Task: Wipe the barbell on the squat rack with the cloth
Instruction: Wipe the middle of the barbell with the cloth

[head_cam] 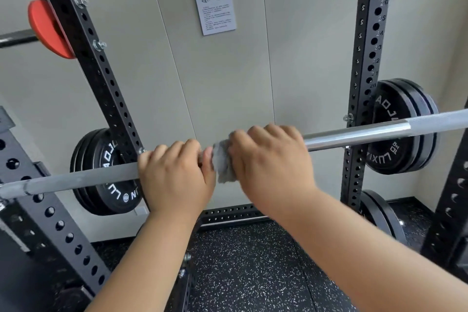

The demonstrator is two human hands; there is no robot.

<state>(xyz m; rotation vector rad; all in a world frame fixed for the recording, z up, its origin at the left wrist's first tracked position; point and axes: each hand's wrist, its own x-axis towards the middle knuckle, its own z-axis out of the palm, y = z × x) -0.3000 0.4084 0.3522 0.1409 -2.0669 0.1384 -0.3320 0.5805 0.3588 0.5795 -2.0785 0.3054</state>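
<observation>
1. The right hand (268, 159) is curled over the cloth (223, 163), clamping it round the barbell (354, 135).
2. The left hand (174, 172) wraps the bare bar just beside the cloth.
3. The bar runs crosswise under both hands, with the right end higher in this view.
4. Any wipe probably has to slide along that line. Bare bar lies to the right, while the left hand blocks the other way.
5. The squat rack (359, 83) posts stand behind the bar.
</observation>
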